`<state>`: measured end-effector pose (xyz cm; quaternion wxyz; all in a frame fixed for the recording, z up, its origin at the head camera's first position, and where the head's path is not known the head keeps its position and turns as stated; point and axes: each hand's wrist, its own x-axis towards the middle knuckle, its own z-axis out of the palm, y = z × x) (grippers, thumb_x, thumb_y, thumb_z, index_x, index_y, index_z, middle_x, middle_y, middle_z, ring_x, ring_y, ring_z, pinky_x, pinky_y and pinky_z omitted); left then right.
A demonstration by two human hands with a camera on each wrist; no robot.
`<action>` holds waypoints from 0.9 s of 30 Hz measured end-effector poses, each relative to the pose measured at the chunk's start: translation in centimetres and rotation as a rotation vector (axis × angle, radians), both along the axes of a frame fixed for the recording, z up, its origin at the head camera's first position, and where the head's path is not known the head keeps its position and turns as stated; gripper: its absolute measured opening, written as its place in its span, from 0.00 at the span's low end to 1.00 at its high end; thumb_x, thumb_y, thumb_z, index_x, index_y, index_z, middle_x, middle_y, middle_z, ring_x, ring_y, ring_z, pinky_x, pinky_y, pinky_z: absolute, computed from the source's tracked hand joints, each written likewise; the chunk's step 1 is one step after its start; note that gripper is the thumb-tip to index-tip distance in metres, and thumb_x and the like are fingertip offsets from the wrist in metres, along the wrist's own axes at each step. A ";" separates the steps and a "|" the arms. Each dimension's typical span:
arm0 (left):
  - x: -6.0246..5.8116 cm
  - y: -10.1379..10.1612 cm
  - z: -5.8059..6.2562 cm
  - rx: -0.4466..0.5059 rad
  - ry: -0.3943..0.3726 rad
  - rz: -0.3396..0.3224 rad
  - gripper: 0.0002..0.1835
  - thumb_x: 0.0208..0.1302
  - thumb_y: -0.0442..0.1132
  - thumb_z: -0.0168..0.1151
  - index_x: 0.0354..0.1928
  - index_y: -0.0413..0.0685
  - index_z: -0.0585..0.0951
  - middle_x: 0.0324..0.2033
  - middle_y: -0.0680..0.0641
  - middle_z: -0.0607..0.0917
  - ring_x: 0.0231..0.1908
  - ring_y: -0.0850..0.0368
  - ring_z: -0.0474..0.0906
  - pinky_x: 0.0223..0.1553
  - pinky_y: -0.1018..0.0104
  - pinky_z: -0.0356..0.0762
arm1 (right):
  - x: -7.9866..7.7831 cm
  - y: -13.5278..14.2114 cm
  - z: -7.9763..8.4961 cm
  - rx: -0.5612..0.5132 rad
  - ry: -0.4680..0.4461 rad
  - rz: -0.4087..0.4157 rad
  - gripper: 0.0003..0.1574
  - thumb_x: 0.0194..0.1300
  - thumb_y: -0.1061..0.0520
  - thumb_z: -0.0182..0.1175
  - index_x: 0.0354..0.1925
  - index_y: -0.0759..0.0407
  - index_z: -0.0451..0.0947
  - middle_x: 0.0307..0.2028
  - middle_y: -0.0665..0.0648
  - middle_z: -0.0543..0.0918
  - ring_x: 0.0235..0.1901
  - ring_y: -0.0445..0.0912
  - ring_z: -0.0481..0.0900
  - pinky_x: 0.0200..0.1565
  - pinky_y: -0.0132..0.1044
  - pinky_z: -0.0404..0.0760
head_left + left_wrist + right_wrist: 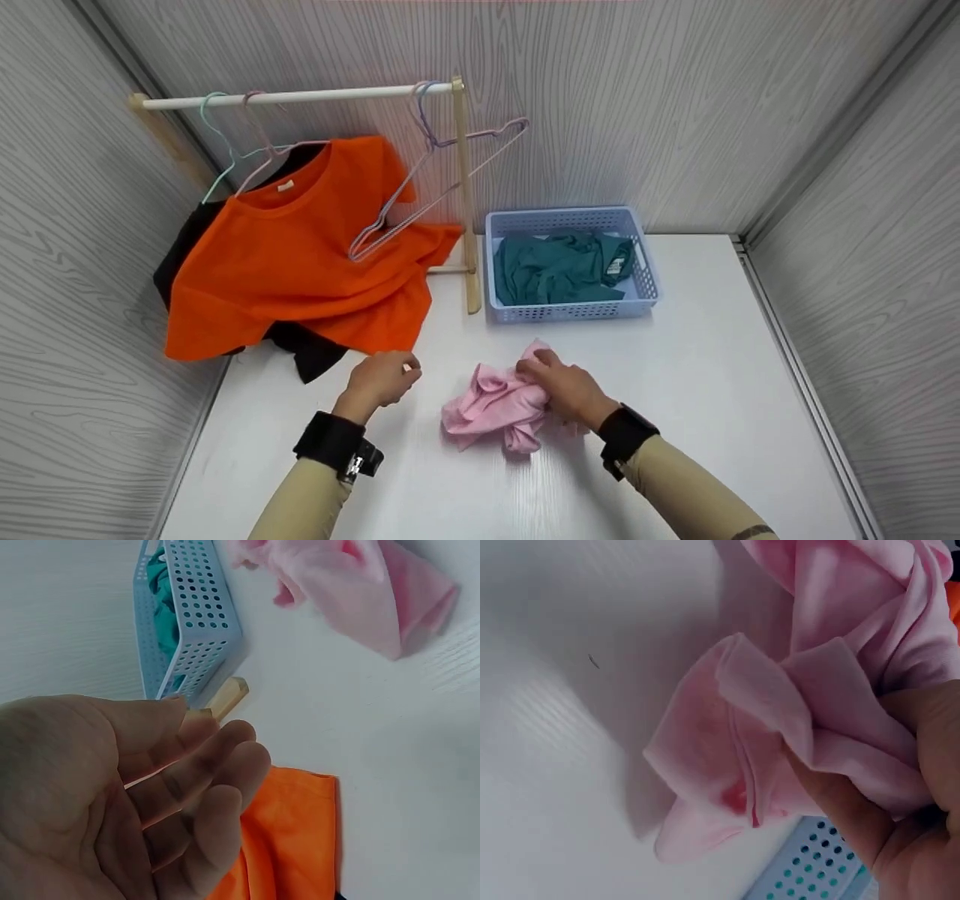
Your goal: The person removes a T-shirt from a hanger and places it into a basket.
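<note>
A crumpled pink garment is bunched over the white table in front of the basket. My right hand grips its upper right part, and in the right wrist view folds of the pink cloth are pinched between thumb and fingers. To the left, my left hand hovers beside the lower edge of an orange T-shirt. Its fingers are loosely bent around nothing, as the left wrist view shows. The orange T-shirt hangs from a pink hanger, partly covering a black garment.
A wooden-ended rack with a white rod stands at the back left. Bare hangers dangle at its right end, and a mint hanger at its left. Right of the rack, a light blue basket holds a dark green garment. Grey panels enclose the table.
</note>
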<state>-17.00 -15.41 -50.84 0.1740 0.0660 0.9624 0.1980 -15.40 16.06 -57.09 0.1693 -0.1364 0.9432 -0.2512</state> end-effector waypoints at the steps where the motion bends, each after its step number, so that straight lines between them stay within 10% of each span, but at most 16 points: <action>1: 0.0 0.1 0.0 -0.003 0.006 0.000 0.13 0.68 0.45 0.57 0.47 0.49 0.84 0.26 0.49 0.85 0.17 0.58 0.74 0.21 0.66 0.70 | -0.3 0.4 0.9 -0.006 0.031 0.002 0.31 0.59 0.61 0.60 0.57 0.34 0.73 0.63 0.56 0.73 0.42 0.57 0.80 0.39 0.49 0.78; 8: 0.1 0.8 0.1 0.026 -0.001 0.006 0.13 0.67 0.46 0.58 0.47 0.49 0.84 0.22 0.51 0.83 0.17 0.58 0.74 0.22 0.66 0.70 | -2.3 3.2 6.4 -0.005 0.310 0.016 0.28 0.47 0.69 0.57 0.47 0.51 0.84 0.58 0.60 0.79 0.51 0.59 0.82 0.48 0.56 0.81; 21: 1.1 1.2 0.0 0.063 -0.023 0.018 0.12 0.68 0.45 0.57 0.47 0.49 0.84 0.25 0.49 0.83 0.17 0.57 0.74 0.21 0.66 0.71 | -8.8 7.1 16.5 0.075 0.382 -0.248 0.29 0.50 0.65 0.54 0.53 0.58 0.80 0.62 0.61 0.76 0.54 0.64 0.79 0.49 0.61 0.79; 27: 1.9 1.4 -0.7 0.092 -0.034 0.026 0.12 0.68 0.44 0.57 0.47 0.49 0.84 0.21 0.51 0.81 0.15 0.58 0.74 0.20 0.66 0.70 | -11.8 8.0 17.5 0.046 0.422 -0.318 0.29 0.52 0.65 0.54 0.55 0.58 0.77 0.67 0.62 0.69 0.58 0.64 0.75 0.53 0.62 0.76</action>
